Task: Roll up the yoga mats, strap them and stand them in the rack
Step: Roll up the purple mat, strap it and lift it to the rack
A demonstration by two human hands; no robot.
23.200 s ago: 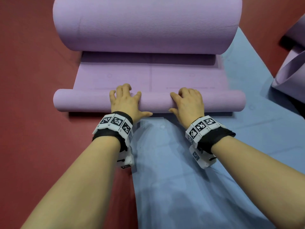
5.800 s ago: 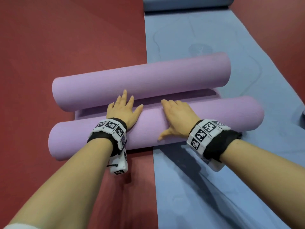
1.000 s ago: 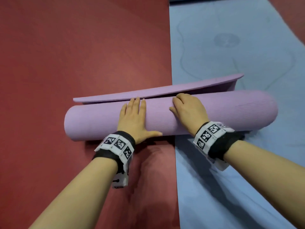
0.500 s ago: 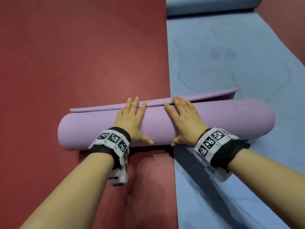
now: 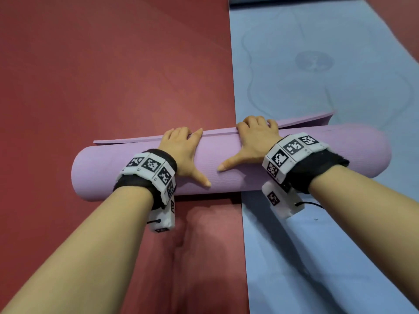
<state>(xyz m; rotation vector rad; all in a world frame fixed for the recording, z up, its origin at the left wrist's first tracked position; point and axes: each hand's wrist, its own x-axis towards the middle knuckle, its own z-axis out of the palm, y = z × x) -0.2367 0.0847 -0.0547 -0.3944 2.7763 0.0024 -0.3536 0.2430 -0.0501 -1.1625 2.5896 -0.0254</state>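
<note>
The lilac foam yoga mat (image 5: 317, 155), wound into a thick roll, lies crosswise in front of the person. Its left half rests on the red floor (image 5: 113, 75) and its right half on a flat blue yoga mat (image 5: 317, 64) that runs away beyond the roll. Along the roll's far side the loose outer edge (image 5: 303, 122) stands slightly proud, not yet laid down. That is probably why both hands sit on top near the middle: to pin the roll against unwinding and draw the last flap tight.

The left hand (image 5: 181, 150) grasps the roll left of its centre, fingers curled over the far side at the edge and thumb spread on the near face. The right hand (image 5: 254, 141) grasps it just right of centre in the same way, knuckles bent over the flap and thumb pointing toward the left hand. No strap or rack is in view, so strapping looks to be the next step.
</note>
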